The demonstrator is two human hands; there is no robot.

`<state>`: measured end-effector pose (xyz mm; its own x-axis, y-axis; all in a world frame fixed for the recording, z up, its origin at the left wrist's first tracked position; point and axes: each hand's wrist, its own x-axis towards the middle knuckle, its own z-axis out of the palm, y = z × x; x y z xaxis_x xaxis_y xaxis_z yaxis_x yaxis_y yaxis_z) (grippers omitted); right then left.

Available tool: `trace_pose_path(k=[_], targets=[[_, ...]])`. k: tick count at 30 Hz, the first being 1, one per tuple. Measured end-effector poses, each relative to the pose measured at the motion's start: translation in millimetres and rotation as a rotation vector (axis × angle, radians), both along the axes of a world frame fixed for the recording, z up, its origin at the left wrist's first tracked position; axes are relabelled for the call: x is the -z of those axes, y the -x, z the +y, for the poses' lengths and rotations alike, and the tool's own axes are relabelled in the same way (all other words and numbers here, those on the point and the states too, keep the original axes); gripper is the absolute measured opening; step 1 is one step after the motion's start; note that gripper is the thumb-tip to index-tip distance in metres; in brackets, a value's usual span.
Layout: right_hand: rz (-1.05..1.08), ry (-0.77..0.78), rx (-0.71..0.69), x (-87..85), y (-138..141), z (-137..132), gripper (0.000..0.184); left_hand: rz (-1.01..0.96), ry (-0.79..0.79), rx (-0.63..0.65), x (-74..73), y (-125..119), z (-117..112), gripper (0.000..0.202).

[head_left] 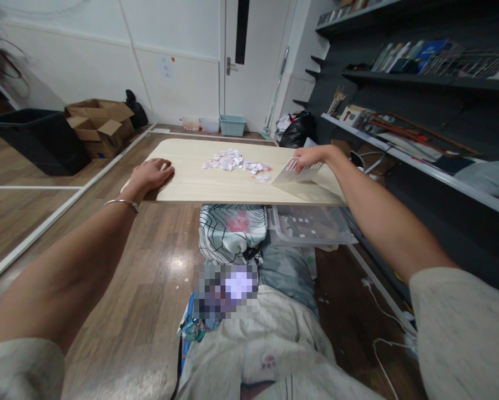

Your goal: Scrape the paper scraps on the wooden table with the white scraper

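My left hand (152, 175) rests on the left end of the pale wooden tabletop (191, 186), its fingers loosely bent and holding nothing. My right hand (310, 160) grips a white, slotted, flat panel (293, 175) by its upper part. The panel stands tilted with its lower edge at the tabletop, toward the right end. To the left of the panel lies a loose heap of small white and pinkish paper scraps (231, 160), spread across the middle of the table. The fingertips of my right hand are partly hidden behind the panel.
Below the table are a white cloth-covered object with black lines (232, 239) and a clear plastic bin (311, 225). A black bin (36, 141) and an open cardboard box (101, 125) stand at left. Dark shelves (419, 105) line the right. A blurred, lit screen (238, 284) is near my lap.
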<state>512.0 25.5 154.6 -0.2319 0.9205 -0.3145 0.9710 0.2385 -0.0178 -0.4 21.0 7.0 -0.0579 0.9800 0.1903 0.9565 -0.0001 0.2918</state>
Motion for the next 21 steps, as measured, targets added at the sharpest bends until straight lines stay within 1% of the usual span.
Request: trace_pose_path(k=[5,9,13,21], targets=[[-0.004,0.004,0.031,2.6,-2.8,5.0,0.041,-0.007,0.009,-0.001,-3.2,-2.8,-2.8,0.073],[-0.006,-0.012,0.019,1.5,-3.9,8.7,0.041,0.000,0.016,-0.001,-0.3,-0.8,-0.2,0.074],[-0.027,-0.032,-0.010,-0.3,-3.7,10.1,0.045,0.005,0.007,0.007,3.3,1.8,2.3,0.075],[-0.004,-0.021,0.006,2.9,-4.5,6.7,0.041,0.020,-0.003,0.005,1.7,0.4,1.2,0.073]])
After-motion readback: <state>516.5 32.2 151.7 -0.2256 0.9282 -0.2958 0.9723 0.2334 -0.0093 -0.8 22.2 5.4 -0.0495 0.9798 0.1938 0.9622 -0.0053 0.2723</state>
